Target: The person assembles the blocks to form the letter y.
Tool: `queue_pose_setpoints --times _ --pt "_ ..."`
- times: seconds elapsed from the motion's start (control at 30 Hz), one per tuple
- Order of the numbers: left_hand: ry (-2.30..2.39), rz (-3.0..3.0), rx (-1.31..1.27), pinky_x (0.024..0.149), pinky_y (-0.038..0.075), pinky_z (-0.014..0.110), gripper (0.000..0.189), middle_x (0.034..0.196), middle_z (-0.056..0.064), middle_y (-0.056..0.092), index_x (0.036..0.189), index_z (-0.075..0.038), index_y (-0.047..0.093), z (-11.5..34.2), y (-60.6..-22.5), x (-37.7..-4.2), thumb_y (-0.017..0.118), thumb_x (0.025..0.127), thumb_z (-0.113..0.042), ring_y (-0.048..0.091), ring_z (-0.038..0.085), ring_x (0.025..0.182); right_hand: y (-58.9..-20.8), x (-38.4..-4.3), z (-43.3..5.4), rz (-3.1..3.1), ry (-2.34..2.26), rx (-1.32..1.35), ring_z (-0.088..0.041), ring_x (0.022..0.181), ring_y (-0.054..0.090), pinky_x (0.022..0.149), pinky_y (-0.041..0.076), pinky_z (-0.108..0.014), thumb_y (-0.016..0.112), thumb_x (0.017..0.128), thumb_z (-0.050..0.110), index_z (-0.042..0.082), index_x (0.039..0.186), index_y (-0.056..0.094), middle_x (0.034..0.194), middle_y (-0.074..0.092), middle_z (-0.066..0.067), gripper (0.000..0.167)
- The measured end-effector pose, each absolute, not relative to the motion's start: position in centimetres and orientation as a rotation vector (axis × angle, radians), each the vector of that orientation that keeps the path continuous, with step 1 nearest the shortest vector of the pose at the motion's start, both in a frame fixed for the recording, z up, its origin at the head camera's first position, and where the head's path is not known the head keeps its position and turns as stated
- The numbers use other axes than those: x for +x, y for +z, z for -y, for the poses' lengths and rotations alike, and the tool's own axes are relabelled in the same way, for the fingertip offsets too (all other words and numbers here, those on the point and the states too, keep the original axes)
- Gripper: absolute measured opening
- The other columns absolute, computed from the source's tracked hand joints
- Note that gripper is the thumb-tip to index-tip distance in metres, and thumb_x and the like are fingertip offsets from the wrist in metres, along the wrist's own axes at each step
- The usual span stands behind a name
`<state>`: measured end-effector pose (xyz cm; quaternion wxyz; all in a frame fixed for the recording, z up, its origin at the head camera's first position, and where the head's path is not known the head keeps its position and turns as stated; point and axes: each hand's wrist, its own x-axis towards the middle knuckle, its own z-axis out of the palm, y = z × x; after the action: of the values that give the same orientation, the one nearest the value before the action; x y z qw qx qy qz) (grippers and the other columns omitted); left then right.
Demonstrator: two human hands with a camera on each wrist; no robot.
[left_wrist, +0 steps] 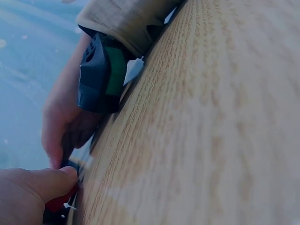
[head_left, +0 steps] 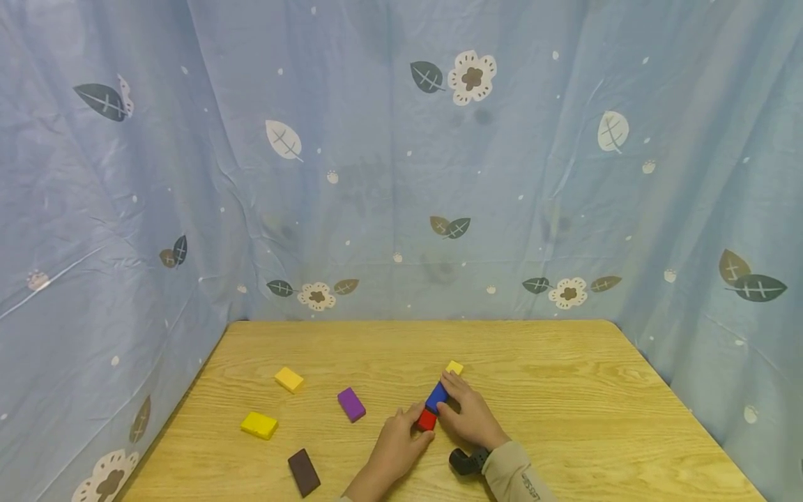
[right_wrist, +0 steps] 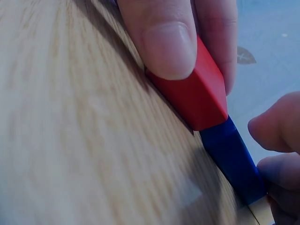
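My left hand (head_left: 396, 443) pinches a red block (head_left: 427, 420) between thumb and fingers. The red block (right_wrist: 206, 89) meets one end of a blue block (head_left: 436, 398), and both lie on the table. My right hand (head_left: 470, 413) is at the blue block's right side. In the right wrist view its fingers touch the far part of the blue block (right_wrist: 234, 159), while the thumb (right_wrist: 276, 124) stands a little apart from it. Past the blue block is a yellow block (head_left: 454, 367), partly hidden by the right hand. In the left wrist view the blocks are mostly hidden behind the left thumb (left_wrist: 56, 183).
On the wooden table's (head_left: 564, 390) left half lie a purple block (head_left: 351, 404), a dark brown block (head_left: 304, 472) and two more yellow blocks, one farther back (head_left: 289, 379) and one nearer (head_left: 259, 424). A blue patterned curtain (head_left: 376, 174) hangs behind and on both sides.
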<state>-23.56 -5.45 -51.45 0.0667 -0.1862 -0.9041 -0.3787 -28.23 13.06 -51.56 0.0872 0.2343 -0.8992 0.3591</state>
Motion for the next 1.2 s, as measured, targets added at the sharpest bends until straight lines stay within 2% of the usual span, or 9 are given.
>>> queue_pose_setpoints --times 0.13,0.3,0.53,0.93,1.2 --pt "-1.119 2.723 -0.572 0.092 0.047 0.060 0.052 0.128 0.026 0.056 0.130 0.003 0.055 5.41 -51.47 -23.58 0.068 0.087 -0.023 0.052 0.057 0.110 -51.56 -28.07 -12.99 2.661 1.059 0.700 -0.040 0.135 0.036 0.110 0.031 -0.054 0.057 0.092 0.022 -0.009 0.135 0.046 0.143 0.044 -0.021 0.053" --pt "-1.074 2.729 -0.590 0.095 0.045 0.057 0.052 0.130 0.023 0.055 0.131 0.003 0.054 5.34 -51.60 -23.61 0.067 0.088 -0.022 0.054 0.049 0.114 -51.74 -28.07 -13.00 2.635 1.033 0.717 -0.041 0.133 0.038 0.108 0.033 -0.056 0.058 0.093 0.022 -0.010 0.133 0.047 0.142 0.045 -0.022 0.053" --pt "-1.065 2.733 -0.570 0.093 0.046 0.060 0.052 0.130 0.023 0.057 0.132 0.001 0.054 5.18 -51.66 -23.65 0.067 0.088 -0.024 0.053 0.054 0.110 -51.80 -28.01 -13.09 2.640 1.094 0.715 -0.040 0.136 0.036 0.109 0.032 -0.055 0.059 0.092 0.027 -0.007 0.135 0.047 0.144 0.043 -0.021 0.056" --pt "-1.044 2.741 -0.556 0.096 0.045 0.058 0.051 0.130 0.021 0.058 0.132 -0.002 0.055 5.07 -51.55 -24.02 0.067 0.088 -0.026 0.055 0.048 0.113 -52.09 -28.23 -13.05 2.653 1.052 0.696 -0.039 0.135 0.037 0.107 0.035 -0.055 0.061 0.091 0.034 -0.004 0.135 0.048 0.144 0.045 -0.018 0.060" --pt "-1.044 2.723 -0.558 0.093 0.047 0.058 0.051 0.125 0.024 0.060 0.130 -0.001 0.056 4.91 -51.43 -24.22 0.069 0.086 -0.024 0.057 0.051 0.109 -51.95 -28.37 -12.92 2.677 1.049 0.669 -0.036 0.136 0.036 0.108 0.035 -0.053 0.065 0.087 0.042 -0.004 0.135 0.049 0.144 0.045 -0.016 0.068"
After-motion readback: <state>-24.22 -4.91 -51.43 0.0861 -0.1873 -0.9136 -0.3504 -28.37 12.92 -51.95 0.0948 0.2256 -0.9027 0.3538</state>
